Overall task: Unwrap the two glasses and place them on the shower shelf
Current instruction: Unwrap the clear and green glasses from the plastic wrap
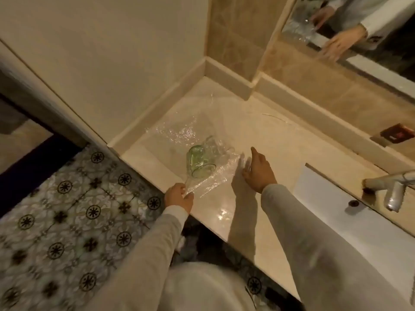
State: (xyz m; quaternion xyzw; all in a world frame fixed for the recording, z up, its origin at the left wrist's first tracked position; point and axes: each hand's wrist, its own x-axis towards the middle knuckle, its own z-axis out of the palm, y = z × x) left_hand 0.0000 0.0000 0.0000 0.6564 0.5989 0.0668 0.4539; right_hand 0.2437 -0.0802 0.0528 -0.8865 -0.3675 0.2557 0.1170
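Note:
A green glass [198,161] lies on its side on the cream countertop [238,205], its mouth toward me. Behind it a clear glass [213,145] with a handle also lies down, partly wrapped. Both rest on a sheet of clear bubble wrap [211,173] that spreads toward the back corner. My left hand [179,196] pinches the near corner of the wrap at the counter's front edge. Just right of the wrap, my right hand [258,169] hovers above the counter with fingers spread and nothing in it.
A white sink basin [336,205] and a chrome tap [390,189] sit to the right. A mirror [359,30] above reflects my hands. A raised ledge [161,108] and a wall bound the counter's left and back. Patterned floor tiles [67,209] lie below left.

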